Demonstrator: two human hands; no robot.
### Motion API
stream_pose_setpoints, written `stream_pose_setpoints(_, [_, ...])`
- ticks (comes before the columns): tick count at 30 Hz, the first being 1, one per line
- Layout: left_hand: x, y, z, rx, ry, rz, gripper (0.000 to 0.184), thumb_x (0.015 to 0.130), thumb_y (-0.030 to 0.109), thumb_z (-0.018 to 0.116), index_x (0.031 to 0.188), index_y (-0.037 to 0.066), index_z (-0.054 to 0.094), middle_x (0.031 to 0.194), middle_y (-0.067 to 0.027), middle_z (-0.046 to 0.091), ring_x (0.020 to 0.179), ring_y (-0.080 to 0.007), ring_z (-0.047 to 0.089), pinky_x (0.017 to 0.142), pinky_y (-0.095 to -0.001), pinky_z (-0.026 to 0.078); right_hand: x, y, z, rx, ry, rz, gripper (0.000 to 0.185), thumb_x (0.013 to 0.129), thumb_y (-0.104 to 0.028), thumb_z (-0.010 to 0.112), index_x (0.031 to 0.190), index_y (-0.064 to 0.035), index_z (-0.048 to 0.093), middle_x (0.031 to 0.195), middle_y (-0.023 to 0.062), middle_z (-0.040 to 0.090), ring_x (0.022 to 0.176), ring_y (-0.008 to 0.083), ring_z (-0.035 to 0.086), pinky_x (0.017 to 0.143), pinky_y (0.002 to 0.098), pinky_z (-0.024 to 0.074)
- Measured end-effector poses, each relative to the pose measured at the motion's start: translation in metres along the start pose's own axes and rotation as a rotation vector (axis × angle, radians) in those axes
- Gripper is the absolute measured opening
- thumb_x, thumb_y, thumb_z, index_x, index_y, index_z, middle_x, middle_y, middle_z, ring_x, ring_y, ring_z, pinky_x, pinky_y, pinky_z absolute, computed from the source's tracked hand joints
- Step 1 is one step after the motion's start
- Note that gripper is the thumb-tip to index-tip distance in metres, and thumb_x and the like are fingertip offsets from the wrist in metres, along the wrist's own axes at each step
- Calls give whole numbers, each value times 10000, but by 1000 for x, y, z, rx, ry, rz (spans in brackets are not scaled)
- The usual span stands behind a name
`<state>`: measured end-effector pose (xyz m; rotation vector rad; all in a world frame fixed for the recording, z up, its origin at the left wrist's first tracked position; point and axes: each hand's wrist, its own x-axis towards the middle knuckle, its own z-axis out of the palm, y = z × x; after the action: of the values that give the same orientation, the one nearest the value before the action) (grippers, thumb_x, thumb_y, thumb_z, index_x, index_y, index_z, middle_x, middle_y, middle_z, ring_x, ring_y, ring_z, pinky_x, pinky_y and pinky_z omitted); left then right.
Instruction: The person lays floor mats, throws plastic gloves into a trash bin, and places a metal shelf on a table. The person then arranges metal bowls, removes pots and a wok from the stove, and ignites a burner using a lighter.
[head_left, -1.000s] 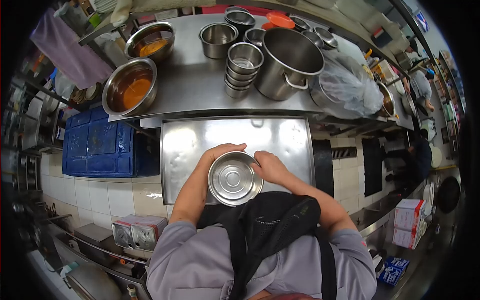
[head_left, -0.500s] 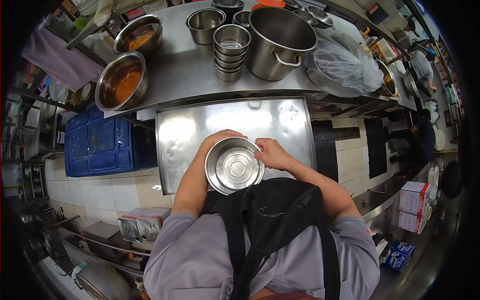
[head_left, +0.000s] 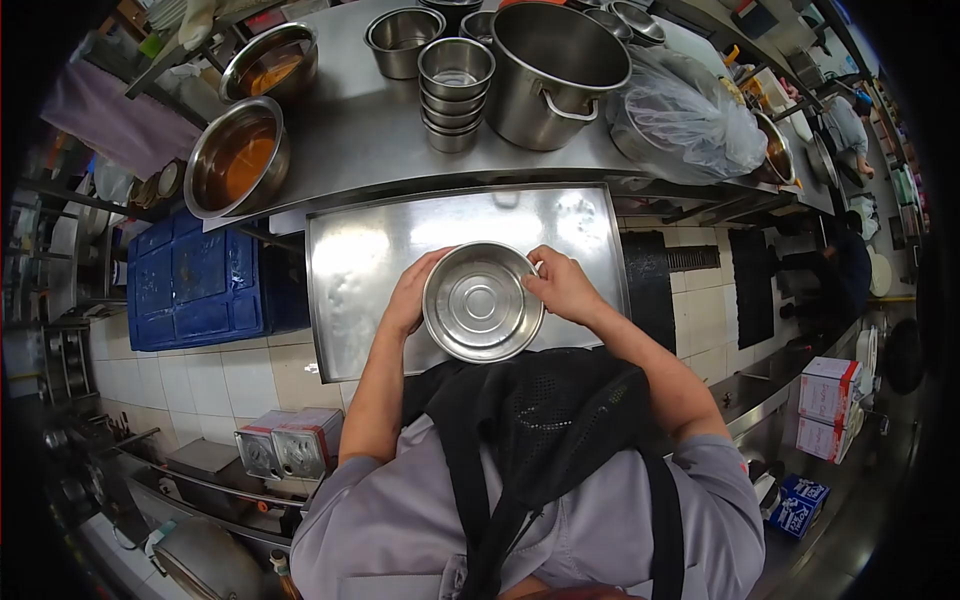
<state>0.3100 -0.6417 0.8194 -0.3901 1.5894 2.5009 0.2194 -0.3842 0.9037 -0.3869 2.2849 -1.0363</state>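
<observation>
Steel pan [head_left: 478,300] is up in hand, not set down; right hand's [head_left: 565,288] fingers pinch its rim; left hand [head_left: 408,292] cups its side (fingertips partly hidden); stacked pots [head_left: 455,108] stand on the bench [head_left: 340,140].

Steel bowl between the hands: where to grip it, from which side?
Grip the steel bowl by rim and outer wall, coming from left and right, where the left hand and right hand hold it. It's round with no handle visible, so opposed holds should steady it best.
</observation>
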Motion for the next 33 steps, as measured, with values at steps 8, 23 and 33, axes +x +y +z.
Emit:
stream_pose_setpoints(8, [-71,-3,8,189,-28,266,576,949,21,521,1511,14,393,1597,-128,329,1496,-239,278,1213,-378,253,-2,8,0,-31,2,-24,356,941,-140,661,1253,24,611,626,44,576,545,119,582,505,301,473])
stream_pose_setpoints(23, [-67,-6,36,341,10,433,887,755,-73,482,1588,49,206,1663,-133,194,1555,-344,10,1249,-488,35,-6,-24,-24,354,-116,165,253,1019,-242,586,992,-6,672,759,-9,631,587,67,576,465,240,499])
stream_pose_setpoints(33, [-116,64,75,803,192,838,1066,746,156,830,1602,170,195,1637,-263,113,1512,-464,136,1223,-519,199,-6,-98,-73,49,-21,-375,320,1007,-220,604,786,10,581,691,-81,431,668,33,361,565,247,311])
